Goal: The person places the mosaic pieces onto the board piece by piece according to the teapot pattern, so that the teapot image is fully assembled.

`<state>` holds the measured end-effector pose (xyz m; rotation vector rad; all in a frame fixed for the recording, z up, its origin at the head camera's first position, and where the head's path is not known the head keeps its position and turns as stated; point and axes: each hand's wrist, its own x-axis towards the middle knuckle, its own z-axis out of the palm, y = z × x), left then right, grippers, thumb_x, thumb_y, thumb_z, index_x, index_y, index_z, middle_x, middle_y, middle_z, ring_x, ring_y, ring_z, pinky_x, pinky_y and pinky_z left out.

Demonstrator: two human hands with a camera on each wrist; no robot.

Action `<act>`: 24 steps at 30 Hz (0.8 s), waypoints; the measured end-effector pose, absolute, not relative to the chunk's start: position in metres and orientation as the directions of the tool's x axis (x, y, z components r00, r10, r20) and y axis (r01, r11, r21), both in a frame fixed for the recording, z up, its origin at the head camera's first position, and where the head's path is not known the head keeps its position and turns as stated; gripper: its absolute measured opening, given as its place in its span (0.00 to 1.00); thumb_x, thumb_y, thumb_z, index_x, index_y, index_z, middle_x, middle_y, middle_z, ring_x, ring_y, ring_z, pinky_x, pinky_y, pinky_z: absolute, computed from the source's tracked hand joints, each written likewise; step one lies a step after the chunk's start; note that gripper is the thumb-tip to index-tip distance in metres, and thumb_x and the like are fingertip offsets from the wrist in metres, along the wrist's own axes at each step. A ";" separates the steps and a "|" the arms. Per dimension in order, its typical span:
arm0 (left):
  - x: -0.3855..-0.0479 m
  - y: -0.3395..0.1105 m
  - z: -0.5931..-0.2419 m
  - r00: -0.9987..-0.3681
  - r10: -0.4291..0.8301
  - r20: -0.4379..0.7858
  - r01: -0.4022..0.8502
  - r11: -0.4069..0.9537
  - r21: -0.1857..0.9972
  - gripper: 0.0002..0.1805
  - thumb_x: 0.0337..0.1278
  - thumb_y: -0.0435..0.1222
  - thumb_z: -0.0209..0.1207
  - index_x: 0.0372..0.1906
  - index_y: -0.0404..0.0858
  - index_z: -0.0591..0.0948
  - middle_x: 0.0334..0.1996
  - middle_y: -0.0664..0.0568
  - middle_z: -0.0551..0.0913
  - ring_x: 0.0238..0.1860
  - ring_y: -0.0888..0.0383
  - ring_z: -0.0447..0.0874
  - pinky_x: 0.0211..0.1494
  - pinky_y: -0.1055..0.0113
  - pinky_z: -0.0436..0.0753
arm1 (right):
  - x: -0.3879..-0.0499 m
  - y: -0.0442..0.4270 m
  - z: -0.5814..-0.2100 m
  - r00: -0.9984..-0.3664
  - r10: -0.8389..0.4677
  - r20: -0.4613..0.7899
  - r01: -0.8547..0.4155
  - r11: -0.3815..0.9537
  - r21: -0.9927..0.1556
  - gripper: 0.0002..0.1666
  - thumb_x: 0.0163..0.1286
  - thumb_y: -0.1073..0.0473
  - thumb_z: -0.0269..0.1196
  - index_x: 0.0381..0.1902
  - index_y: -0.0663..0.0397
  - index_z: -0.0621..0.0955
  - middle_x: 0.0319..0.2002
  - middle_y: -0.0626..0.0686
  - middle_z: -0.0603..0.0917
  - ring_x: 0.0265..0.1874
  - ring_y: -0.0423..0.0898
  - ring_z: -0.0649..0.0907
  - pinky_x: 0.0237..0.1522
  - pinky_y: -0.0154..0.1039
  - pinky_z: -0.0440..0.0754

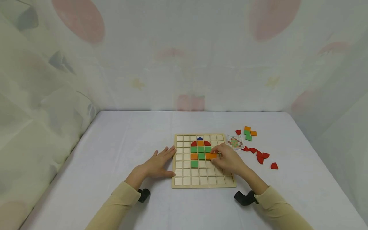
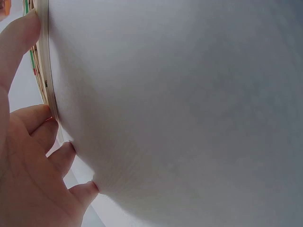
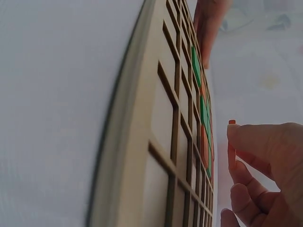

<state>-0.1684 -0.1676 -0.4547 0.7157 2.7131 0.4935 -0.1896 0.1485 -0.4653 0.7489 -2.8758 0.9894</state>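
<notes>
A wooden grid board point(image 1: 204, 187) lies on the table with green, orange, red and blue pieces set in its cells, among them a green square point(image 1: 194, 164) lowest in the pattern. My right hand point(image 1: 230, 159) pinches an orange square tile point(image 1: 213, 156) between thumb and finger. In the right wrist view that tile point(image 3: 231, 155) is held on edge, off the board's surface. It overlaps the cell right of a placed orange square in the head view. My left hand point(image 1: 158, 164) rests at the board's left edge, fingers spread, thumb and fingertips touching the rim.
A printed pattern card point(image 1: 235, 142) sits against the board's right side. Beyond it lie loose green squares point(image 1: 248, 138) and orange squares point(image 1: 253, 133). Several red quarter-round pieces point(image 1: 260, 159) are scattered to the right, one red piece point(image 1: 238, 132) behind the card.
</notes>
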 end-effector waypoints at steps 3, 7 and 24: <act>-0.169 -0.168 -0.455 -0.835 0.517 -0.188 0.418 0.818 0.394 0.51 0.47 0.53 0.63 0.72 0.41 0.51 0.73 0.52 0.47 0.73 0.47 0.43 0.68 0.38 0.44 | -0.187 0.141 -0.466 -0.883 -0.447 0.145 -0.438 0.673 -0.596 0.14 0.54 0.56 0.68 0.39 0.49 0.80 0.37 0.46 0.77 0.33 0.43 0.72 0.36 0.37 0.73; -0.170 -0.168 -0.456 -0.836 0.516 -0.188 0.418 0.820 0.391 0.51 0.47 0.53 0.63 0.72 0.41 0.51 0.73 0.52 0.47 0.73 0.47 0.42 0.68 0.39 0.44 | -0.184 0.131 -0.469 -0.870 -0.466 0.160 -0.465 0.670 -0.578 0.13 0.53 0.55 0.68 0.37 0.47 0.81 0.35 0.44 0.76 0.33 0.41 0.71 0.35 0.36 0.72; -0.169 -0.166 -0.455 -0.835 0.518 -0.188 0.419 0.818 0.394 0.50 0.47 0.52 0.64 0.72 0.40 0.51 0.73 0.51 0.47 0.72 0.46 0.43 0.67 0.38 0.44 | -0.178 0.112 -0.475 -0.806 -0.556 0.204 -0.587 0.700 -0.407 0.13 0.53 0.54 0.68 0.38 0.46 0.82 0.38 0.45 0.78 0.38 0.40 0.74 0.41 0.37 0.75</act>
